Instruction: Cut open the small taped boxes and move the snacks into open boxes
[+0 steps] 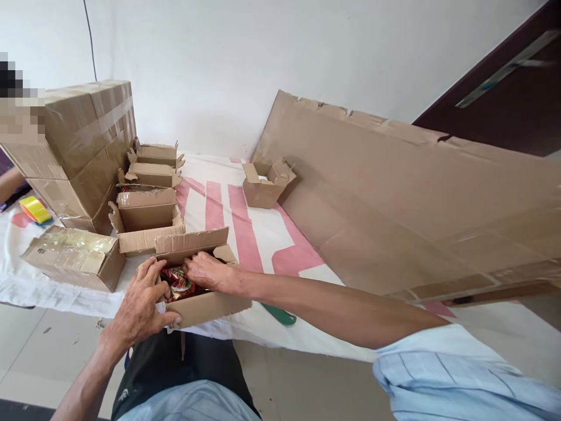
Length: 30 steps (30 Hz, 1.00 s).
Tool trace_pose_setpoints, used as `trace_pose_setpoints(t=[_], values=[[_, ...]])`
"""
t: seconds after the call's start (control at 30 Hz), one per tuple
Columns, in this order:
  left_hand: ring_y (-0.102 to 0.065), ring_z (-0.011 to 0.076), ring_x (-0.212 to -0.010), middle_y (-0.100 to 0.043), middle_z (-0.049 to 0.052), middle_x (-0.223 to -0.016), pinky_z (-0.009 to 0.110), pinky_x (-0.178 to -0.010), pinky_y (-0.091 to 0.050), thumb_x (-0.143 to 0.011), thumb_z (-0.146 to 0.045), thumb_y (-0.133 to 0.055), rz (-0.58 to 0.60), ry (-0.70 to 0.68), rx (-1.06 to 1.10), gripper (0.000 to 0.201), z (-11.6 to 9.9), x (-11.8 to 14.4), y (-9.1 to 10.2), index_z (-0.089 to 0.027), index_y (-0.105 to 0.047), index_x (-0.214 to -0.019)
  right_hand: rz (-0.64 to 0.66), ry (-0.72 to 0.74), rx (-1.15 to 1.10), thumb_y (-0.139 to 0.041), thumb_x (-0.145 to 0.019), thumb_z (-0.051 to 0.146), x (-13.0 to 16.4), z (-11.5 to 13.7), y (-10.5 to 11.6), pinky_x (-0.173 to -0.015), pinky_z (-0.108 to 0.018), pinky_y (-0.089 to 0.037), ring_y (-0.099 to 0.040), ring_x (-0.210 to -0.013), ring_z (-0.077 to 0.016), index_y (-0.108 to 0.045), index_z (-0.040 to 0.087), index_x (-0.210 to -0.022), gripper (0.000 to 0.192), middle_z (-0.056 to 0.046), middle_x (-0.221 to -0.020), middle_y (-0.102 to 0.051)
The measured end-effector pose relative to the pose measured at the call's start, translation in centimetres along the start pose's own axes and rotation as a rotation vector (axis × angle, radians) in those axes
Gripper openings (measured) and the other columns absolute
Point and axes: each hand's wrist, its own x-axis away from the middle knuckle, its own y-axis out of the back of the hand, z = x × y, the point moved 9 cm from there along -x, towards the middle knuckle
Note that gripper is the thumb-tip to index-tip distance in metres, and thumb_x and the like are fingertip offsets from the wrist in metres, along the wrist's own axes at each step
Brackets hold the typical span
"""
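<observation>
An open cardboard box (205, 307) sits in front of me on a white and red printed sheet (245, 234). Red and green wrapped packets (177, 279) lie inside it. My left hand (140, 301) grips the box's near left corner, thumb on the front wall and fingers over the rim. My right hand (208, 272) reaches into the box from the right and presses down on the packets. The box's rear flap stands up behind my hands.
A row of open small boxes (146, 213) runs back on the left beside a stack of large taped cartons (83, 146). A taped box (72, 257) and yellow tape roll (35, 209) lie left. Another open box (265, 184) and flattened cardboard (394, 199) lie right.
</observation>
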Motion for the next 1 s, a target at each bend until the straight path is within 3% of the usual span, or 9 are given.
trace_pose_setpoints(t=[0.2,0.33,0.43,0.5,0.6,0.7,0.8,0.9,1.0], values=[[-0.047,0.0447,-0.149,-0.059,0.021,-0.151,0.067,-0.117,-0.049,-0.065,-0.039,-0.101,-0.073,0.017,0.047,0.067,0.4,0.0,0.8,-0.020,-0.063,-0.118,-0.013,0.045,0.008,-0.062,-0.099,0.006,0.1,0.1,1.3,-0.074,-0.034,-0.051,-0.070,-0.089,-0.0239,-0.073,0.016,-0.078,0.025,-0.011,-0.094,-0.077],[-0.051,0.0464,-0.147,-0.057,0.022,-0.152,0.068,-0.117,-0.048,-0.059,-0.030,-0.103,-0.116,0.053,0.015,0.119,1.2,0.1,1.3,-0.022,-0.038,-0.159,-0.078,-0.007,0.008,-0.058,-0.099,0.006,2.7,-1.8,4.5,-0.072,-0.034,-0.051,-0.067,-0.096,-0.0250,-0.073,0.017,-0.082,0.026,-0.012,-0.102,-0.075],[-0.052,0.0466,-0.146,-0.056,0.022,-0.155,0.069,-0.116,-0.048,-0.061,-0.030,-0.101,-0.131,0.086,0.020,0.132,2.1,0.4,1.3,-0.025,-0.024,-0.169,-0.303,-0.026,-0.206,-0.051,-0.105,0.012,6.1,-4.2,8.8,-0.078,-0.033,-0.055,-0.069,-0.095,-0.0222,-0.077,0.016,-0.092,0.029,-0.012,-0.104,-0.074],[-0.050,0.0467,-0.149,-0.054,0.022,-0.159,0.069,-0.117,-0.047,-0.064,-0.037,-0.100,-0.110,0.109,0.045,0.130,2.6,0.6,1.3,-0.026,-0.025,-0.170,-0.574,0.006,-0.515,-0.049,-0.110,0.022,9.1,-5.9,12.2,-0.081,-0.032,-0.057,-0.070,-0.095,-0.0204,-0.079,0.017,-0.100,0.032,-0.010,-0.105,-0.075],[-0.045,0.0453,-0.154,-0.055,0.019,-0.162,0.068,-0.121,-0.042,-0.074,-0.050,-0.093,-0.028,0.169,0.122,0.103,3.4,0.3,1.8,-0.027,-0.046,-0.162,-0.905,0.042,-0.783,-0.055,-0.111,0.039,13.0,-7.9,15.5,-0.076,-0.032,-0.059,-0.071,-0.091,-0.0200,-0.081,0.022,-0.107,0.032,-0.008,-0.101,-0.074],[-0.058,0.0424,-0.144,-0.069,0.017,-0.147,0.060,-0.119,-0.047,-0.087,-0.062,-0.077,-0.133,0.284,0.294,0.066,4.2,-1.0,5.5,-0.024,-0.070,-0.140,-1.105,0.051,-0.578,-0.061,-0.108,0.035,14.7,-7.2,17.7,-0.080,-0.035,-0.061,-0.071,-0.094,-0.0211,-0.082,0.026,-0.112,0.023,-0.008,-0.104,-0.074],[-0.073,0.0411,-0.121,-0.077,0.021,-0.130,0.046,-0.088,-0.065,-0.092,-0.077,-0.062,-0.267,0.387,0.693,0.078,4.6,-2.8,8.7,-0.016,-0.071,-0.139,-1.185,0.074,-0.163,-0.059,-0.107,0.019,14.0,-4.3,18.7,-0.089,-0.039,-0.062,-0.070,-0.105,-0.0235,-0.081,0.026,-0.117,0.025,-0.010,-0.110,-0.075],[-0.079,0.0355,-0.096,-0.078,0.023,-0.124,0.033,-0.060,-0.062,-0.084,-0.080,-0.071,-0.121,0.376,1.057,0.091,2.6,-5.1,7.6,-0.012,-0.067,-0.143,-1.203,0.154,0.095,-0.058,-0.105,0.010,12.1,-1.4,18.2,-0.095,-0.041,-0.061,-0.068,-0.111,-0.0255,-0.080,0.022,-0.116,0.028,-0.012,-0.112,-0.076],[-0.078,0.0249,-0.081,-0.081,0.016,-0.116,0.026,-0.057,-0.059,-0.071,-0.055,-0.095,-0.014,0.380,1.134,0.082,1.1,-6.3,5.4,-0.015,-0.070,-0.138,-1.259,0.154,-0.002,-0.059,-0.105,0.013,10.8,-1.2,17.3,-0.103,-0.045,-0.059,-0.066,-0.122,-0.0272,-0.078,0.023,-0.124,0.028,-0.014,-0.128,-0.074]])
